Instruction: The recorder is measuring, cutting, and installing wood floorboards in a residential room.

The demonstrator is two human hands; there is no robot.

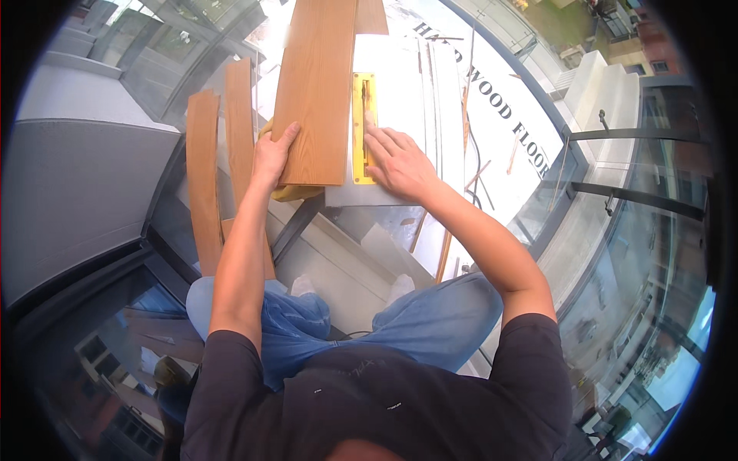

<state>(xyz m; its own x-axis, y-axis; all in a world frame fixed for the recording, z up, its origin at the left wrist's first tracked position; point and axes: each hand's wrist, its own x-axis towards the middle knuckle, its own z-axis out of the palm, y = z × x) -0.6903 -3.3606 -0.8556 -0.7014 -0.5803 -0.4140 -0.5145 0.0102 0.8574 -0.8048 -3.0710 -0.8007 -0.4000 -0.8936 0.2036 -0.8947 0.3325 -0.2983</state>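
A long wood-grain floor plank (315,100) lies lengthwise ahead of me on a white work surface (400,65). My left hand (275,154) grips its near left edge, thumb on top and the other fingers mostly hidden. Just right of the plank, a yellow slotted plate (364,165), like a table saw's insert, is set in the surface. Across the plate's right edge my right hand (398,161) lies with its fingers stretched out, their tips over the slot. Nothing shows in that hand. Whether a blade stands in the slot, I cannot tell.
More planks (203,169) lean at the left, by my left forearm. Under the held plank, a yellow part (296,192) peeks out. A white sheet with large dark lettering (500,84) spreads at the right, with thin wood offcuts (513,154) on it. Glass and metal railings (638,134) border the right side.
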